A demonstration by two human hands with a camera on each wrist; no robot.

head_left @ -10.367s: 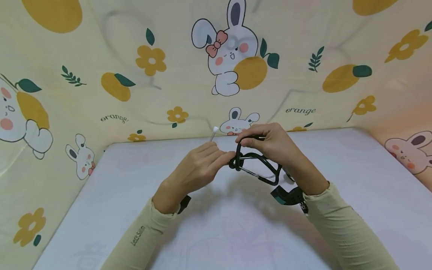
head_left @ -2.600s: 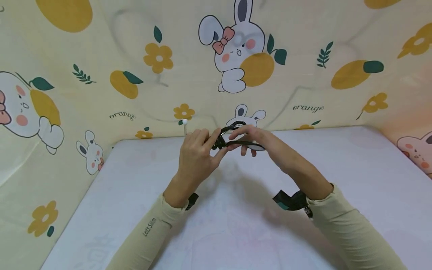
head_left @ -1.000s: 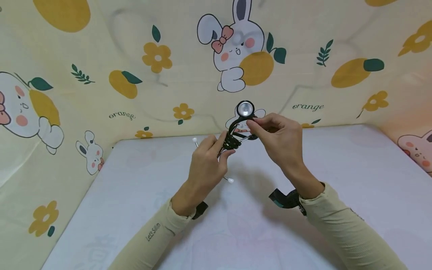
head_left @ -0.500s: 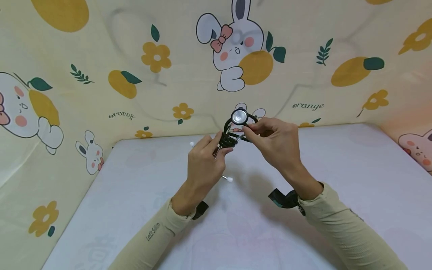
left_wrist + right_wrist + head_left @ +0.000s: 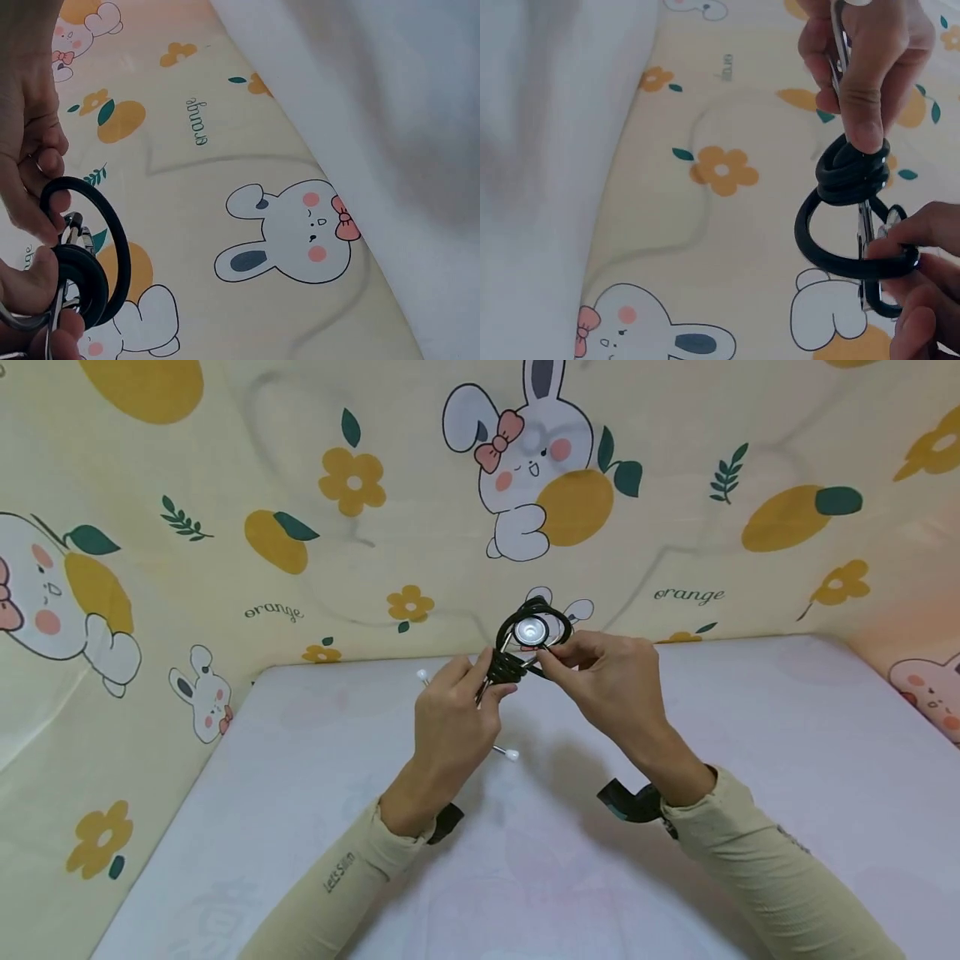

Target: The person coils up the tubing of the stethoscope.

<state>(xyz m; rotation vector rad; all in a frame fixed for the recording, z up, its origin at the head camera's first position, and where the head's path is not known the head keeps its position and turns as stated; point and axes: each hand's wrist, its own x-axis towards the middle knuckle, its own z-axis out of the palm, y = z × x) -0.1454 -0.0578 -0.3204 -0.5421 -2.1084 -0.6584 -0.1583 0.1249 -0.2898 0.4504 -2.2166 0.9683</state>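
We see the left hand gripping the coiled, smooth black tubing of a stethoscope, the right hand pinching it beside the round, shiny chestpiece. It's held aloft, overlapping the white table's far edge in head view; left fingers partly block the metal tubes, bunny-print sheet behind.

We are looking at a pale yellow wall cover, and it is going around the back and both sides of a white table. We are seeing a big white bunny hugging a round orange fruit. Yellow flowers and green leaves are dotting the cover. Soft gray shadows are lying on the table, and a pinkish glow is showing at the right.
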